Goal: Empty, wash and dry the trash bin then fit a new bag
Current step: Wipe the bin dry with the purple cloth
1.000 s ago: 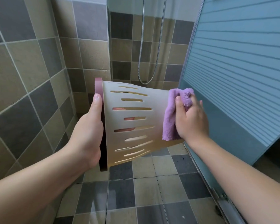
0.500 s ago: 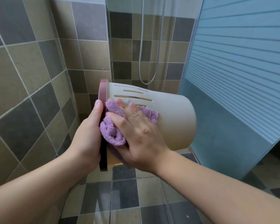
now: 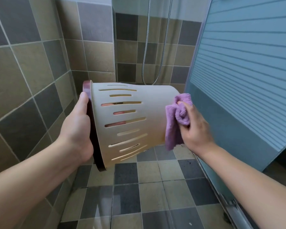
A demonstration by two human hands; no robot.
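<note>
A beige slotted trash bin (image 3: pixel 149 103) with a dark pink rim is held sideways in the air above the tiled floor, its mouth to the left. My left hand (image 3: pixel 76 129) grips the rim, thumb outside and fingers inside, showing through the slots. My right hand (image 3: pixel 195 128) clutches a bunched purple cloth (image 3: pixel 177 119) pressed against the bin's base end on the right.
Tiled wall (image 3: pixel 23 71) stands close on the left. A frosted striped shower door (image 3: pixel 241 71) and its floor track (image 3: pixel 234 210) run along the right. A shower hose (image 3: pixel 155 47) hangs at the back. Checked floor tiles (image 3: pixel 139 195) lie below.
My right hand has swept the cloth from the rim end back along the bin's side to its base on the right. The bin has turned, showing its slots again.
</note>
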